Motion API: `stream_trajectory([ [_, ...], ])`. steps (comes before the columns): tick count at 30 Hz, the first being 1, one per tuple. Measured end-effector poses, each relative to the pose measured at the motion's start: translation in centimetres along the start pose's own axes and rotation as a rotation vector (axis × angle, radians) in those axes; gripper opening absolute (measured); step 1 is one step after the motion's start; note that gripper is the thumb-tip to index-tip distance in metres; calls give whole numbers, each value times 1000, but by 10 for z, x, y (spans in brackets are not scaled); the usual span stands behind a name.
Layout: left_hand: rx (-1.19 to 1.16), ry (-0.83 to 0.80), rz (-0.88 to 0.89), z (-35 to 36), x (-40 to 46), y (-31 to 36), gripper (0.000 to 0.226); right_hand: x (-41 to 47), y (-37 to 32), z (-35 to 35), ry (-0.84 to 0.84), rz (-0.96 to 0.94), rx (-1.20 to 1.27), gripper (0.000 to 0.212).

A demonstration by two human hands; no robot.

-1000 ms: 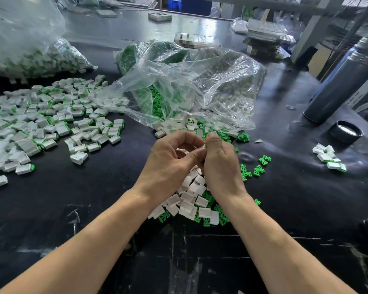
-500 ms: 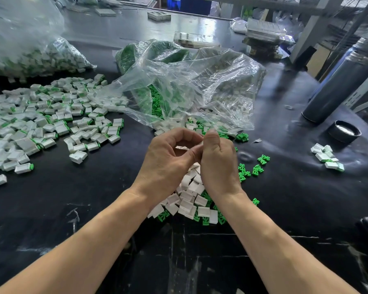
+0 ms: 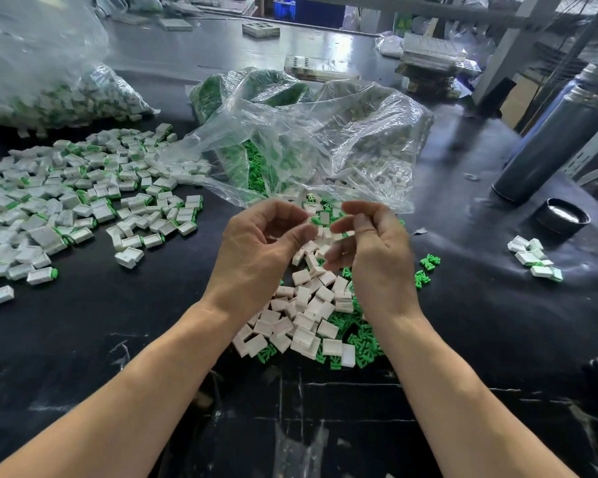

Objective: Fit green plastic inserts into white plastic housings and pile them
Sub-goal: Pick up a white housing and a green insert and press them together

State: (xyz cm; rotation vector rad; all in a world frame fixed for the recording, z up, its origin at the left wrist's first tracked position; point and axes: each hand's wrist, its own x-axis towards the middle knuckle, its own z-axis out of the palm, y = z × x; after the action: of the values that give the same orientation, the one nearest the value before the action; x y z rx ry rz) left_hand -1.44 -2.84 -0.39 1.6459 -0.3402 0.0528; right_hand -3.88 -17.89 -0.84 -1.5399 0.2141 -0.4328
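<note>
Left hand (image 3: 256, 250) grip: curled fingers hide whatever it holds, cannot tell. Right hand (image 3: 370, 250) grip released. Beyond them, clear bag (image 3: 325, 139) holds green inserts (image 3: 256, 174).

I see both hands just above the heap of white housings (image 3: 304, 305): my left hand (image 3: 259, 250) pinches a part I can't make out, my right hand (image 3: 373, 250) is loosely curled beside it.

Bright, even daylight glares off the glossy black table (image 3: 480, 305); edges bow, fingertips blur.
</note>
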Motion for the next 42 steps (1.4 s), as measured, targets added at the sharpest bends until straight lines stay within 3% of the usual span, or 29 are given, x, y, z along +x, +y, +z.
stream_trajectory([
  [5, 47, 9, -11, -8, 5, -6, 14, 1, 0, -6, -3, -59, -60, 49],
  [7, 133, 36, -20, -15, 9, -11, 12, 1, -3, -8, -56, -49, 26, 52],
  [11, 495, 115, -77, -37, 19, -21, 8, 2, -10, -9, -140, 2, 186, 51],
  [14, 820, 172, -141, -55, 27, -25, 3, 3, -7, -11, -179, 62, 160, 66],
  [17, 999, 240, -150, -67, 30, -25, 9, 7, -4, -13, -169, 128, 230, 79],
  [23, 1104, 353, -189, -83, 34, -26, 13, 15, 0, -18, -136, 242, 460, 87],
  [26, 1051, 378, -55, -73, 31, -23, 18, 15, 0, -18, -160, 288, 579, 92],
  [28, 785, 265, 138, -54, 22, -14, 20, 14, -1, -16, -185, 313, 652, 95],
  [30, 555, 32, 278, -32, 9, 1, 34, 12, -3, -14, -216, 334, 710, 98],
  [33, 550, -355, 463, 0, -10, 13, 69, 8, -4, -12, -280, 363, 795, 98],
  [35, 647, -516, 554, 15, -18, 16, 76, 5, -5, -10, -306, 396, 789, 99],
  [39, 920, -576, 605, 16, -14, 12, 76, 6, -9, -11, -278, 420, 869, 93],
  [42, 1074, -458, 559, 5, -7, 6, 71, 10, -12, -14, -264, 346, 858, 84],
])
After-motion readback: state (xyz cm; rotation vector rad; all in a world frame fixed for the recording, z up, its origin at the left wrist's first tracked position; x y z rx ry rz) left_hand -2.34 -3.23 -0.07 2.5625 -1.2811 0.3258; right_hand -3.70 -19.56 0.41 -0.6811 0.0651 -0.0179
